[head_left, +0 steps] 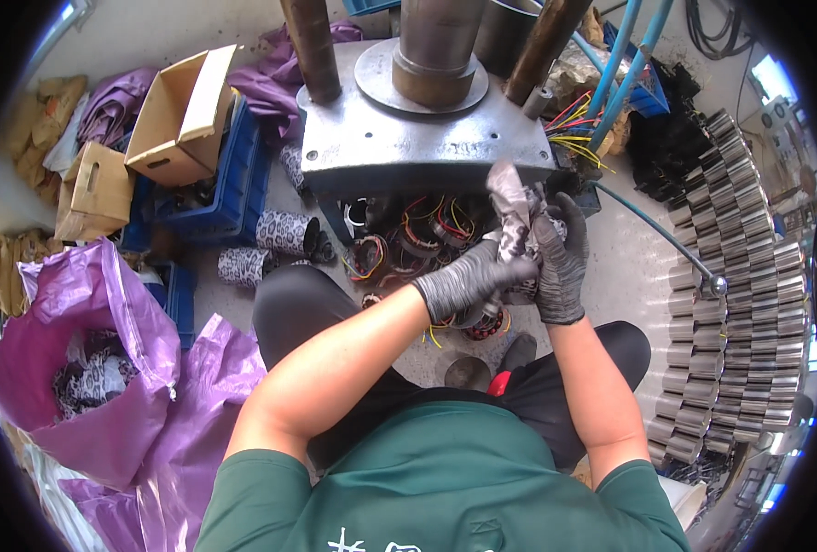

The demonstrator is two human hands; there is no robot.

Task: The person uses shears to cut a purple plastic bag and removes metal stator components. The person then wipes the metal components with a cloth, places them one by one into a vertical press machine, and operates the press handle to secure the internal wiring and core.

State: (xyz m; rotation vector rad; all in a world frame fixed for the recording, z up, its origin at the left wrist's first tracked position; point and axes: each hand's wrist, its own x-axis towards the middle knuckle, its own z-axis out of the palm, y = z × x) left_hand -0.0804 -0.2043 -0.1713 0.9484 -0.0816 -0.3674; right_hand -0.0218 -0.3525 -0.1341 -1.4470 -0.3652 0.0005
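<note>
Both my hands wear grey gloves and meet in front of the press. My left hand (468,281) has its fingers closed on a crumpled grey-and-black leopard-print wrap (509,210), whose loose end sticks up toward the press plate. My right hand (563,267) curls round the right side of the same bundle; whatever lies inside it is mostly hidden. Under the hands and the press, several motor stators (417,241) with red and yellow wires lie on the floor. Two leopard-print cylinders (289,234) rest left of them.
Ahead stands the heavy press (427,147) with thick columns. A ball-ended lever (718,286) reaches out at right, before stacked metal sleeves (740,304). At left are an open purple sack (104,442) holding patterned scraps, a blue crate (243,198) and cardboard boxes (183,120).
</note>
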